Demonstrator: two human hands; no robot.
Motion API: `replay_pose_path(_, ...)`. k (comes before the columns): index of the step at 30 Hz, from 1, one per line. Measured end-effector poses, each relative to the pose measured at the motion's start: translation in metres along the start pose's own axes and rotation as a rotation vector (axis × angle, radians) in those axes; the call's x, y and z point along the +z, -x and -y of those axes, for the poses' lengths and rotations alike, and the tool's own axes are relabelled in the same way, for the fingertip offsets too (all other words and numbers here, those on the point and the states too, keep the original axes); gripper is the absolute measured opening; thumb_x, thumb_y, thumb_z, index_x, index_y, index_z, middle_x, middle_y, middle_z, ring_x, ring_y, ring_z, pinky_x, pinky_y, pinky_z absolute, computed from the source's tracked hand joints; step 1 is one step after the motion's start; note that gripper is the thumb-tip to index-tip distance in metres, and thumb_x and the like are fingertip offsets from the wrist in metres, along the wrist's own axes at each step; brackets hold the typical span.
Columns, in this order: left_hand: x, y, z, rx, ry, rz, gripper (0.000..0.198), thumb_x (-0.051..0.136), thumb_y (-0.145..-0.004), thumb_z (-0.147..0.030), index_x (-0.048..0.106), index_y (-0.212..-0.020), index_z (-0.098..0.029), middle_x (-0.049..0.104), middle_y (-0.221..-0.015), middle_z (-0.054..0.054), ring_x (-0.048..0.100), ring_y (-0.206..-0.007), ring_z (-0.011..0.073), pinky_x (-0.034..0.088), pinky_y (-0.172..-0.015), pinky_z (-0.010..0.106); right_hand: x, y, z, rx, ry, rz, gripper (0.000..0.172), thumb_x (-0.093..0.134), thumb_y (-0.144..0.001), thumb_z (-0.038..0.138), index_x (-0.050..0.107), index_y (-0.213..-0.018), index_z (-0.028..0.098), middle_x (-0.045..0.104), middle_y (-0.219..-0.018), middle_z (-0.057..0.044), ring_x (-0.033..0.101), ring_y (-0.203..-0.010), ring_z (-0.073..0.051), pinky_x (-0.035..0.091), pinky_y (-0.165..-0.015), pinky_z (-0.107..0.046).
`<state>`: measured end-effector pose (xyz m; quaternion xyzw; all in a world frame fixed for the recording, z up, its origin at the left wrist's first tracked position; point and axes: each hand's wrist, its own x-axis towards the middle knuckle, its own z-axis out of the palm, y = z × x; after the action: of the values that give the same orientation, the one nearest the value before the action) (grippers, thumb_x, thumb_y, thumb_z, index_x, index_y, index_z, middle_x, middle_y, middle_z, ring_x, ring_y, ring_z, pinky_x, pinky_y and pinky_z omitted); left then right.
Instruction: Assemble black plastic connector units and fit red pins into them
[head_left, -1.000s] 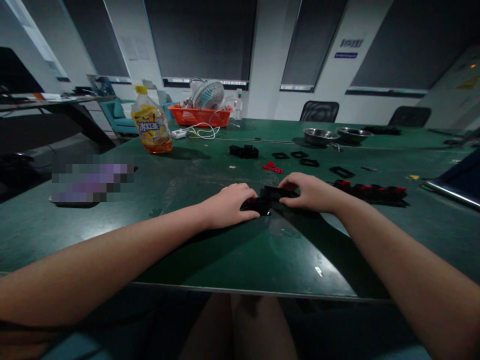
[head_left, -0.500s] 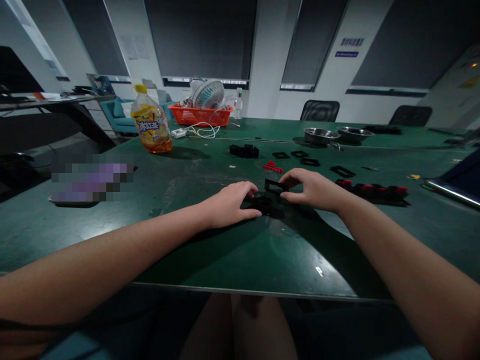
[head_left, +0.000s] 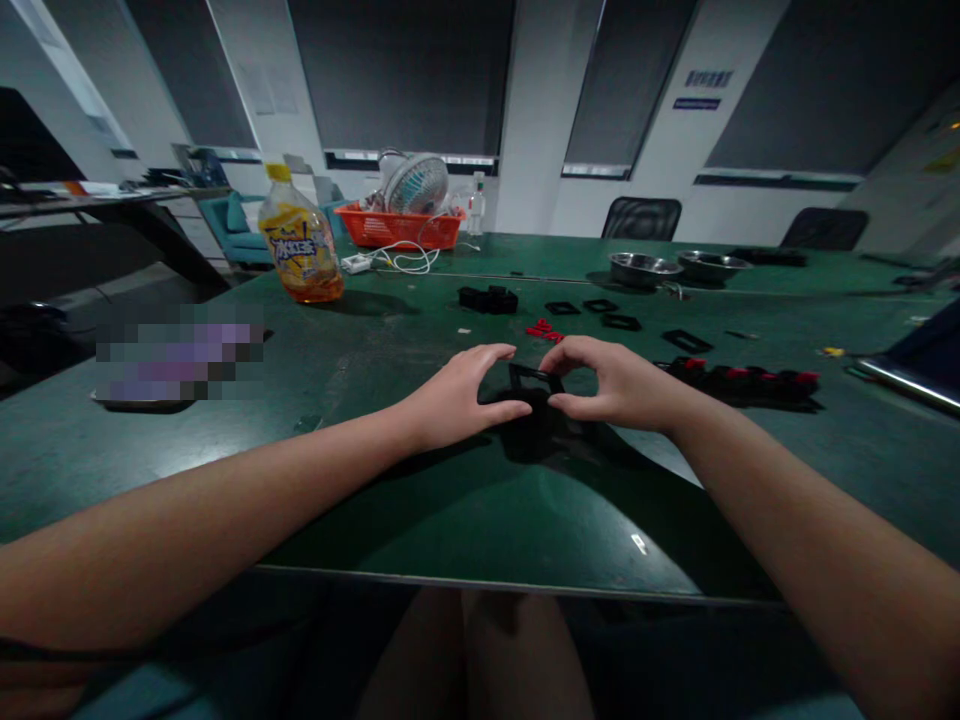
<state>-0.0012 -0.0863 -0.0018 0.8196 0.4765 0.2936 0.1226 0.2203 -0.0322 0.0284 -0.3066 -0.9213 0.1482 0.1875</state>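
My right hand pinches a black rectangular frame between thumb and fingers, holding it tilted a little above the table. Close by on the left is my left hand, its thumb and fingers spread wide around the frame's near side. I cannot tell whether the left fingertips touch it. A dark part lies in shadow under the frame, mostly hidden. Just beyond my hands are small red pieces. Several loose black frames, one of them a flat frame, lie farther right.
A row of black parts with red pieces lies right of my right arm. Farther back are black blocks, a metal bowl and an orange basket holding a fan. A drink bottle and a blurred flat object are left.
My right hand has moved left with the black frame, bringing it over the dark part beside my left hand. My left fingers have opened wider and risen slightly.
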Motion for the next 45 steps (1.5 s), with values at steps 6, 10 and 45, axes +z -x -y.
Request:
replay_pose_path(6, -0.002, 0.0, -0.003, 0.019, 0.044, 0.053, 0.052, 0.064, -0.082, -0.041, 0.053, -0.126, -0.014, 0.06, -0.13, 0.013, 0.055, -0.12, 0.0263, 0.04, -0.105, 0.041, -0.001, 0.001, 0.005, -0.013, -0.032, 0.036, 0.03, 0.064, -0.072, 0.035, 0.062, -0.096, 0.019, 0.066, -0.097, -0.007, 0.062, -0.09, -0.023, 0.05, -0.083, -0.038)
replay_pose_path(10, -0.004, 0.0, -0.005, 0.024, 0.076, 0.069, 0.046, 0.063, -0.082, -0.04, 0.057, -0.121, -0.015, 0.063, -0.123, 0.011, 0.058, -0.114, 0.0252, 0.043, -0.1, 0.04, -0.001, 0.001, 0.007, -0.011, -0.025, 0.07, 0.031, 0.064, -0.072, 0.035, 0.061, -0.099, 0.018, 0.066, -0.099, -0.008, 0.062, -0.092, -0.023, 0.049, -0.082, -0.037)
replay_pose_path(45, -0.004, -0.003, -0.004, -0.142, 0.256, 0.17, 0.04, 0.068, -0.076, -0.036, 0.061, -0.109, -0.014, 0.065, -0.112, 0.008, 0.061, -0.103, 0.024, 0.046, -0.093, 0.037, -0.002, 0.002, 0.011, 0.021, -0.038, 0.136, 0.031, 0.065, -0.074, 0.033, 0.063, -0.1, 0.017, 0.067, -0.1, -0.008, 0.062, -0.092, -0.022, 0.049, -0.083, -0.035)
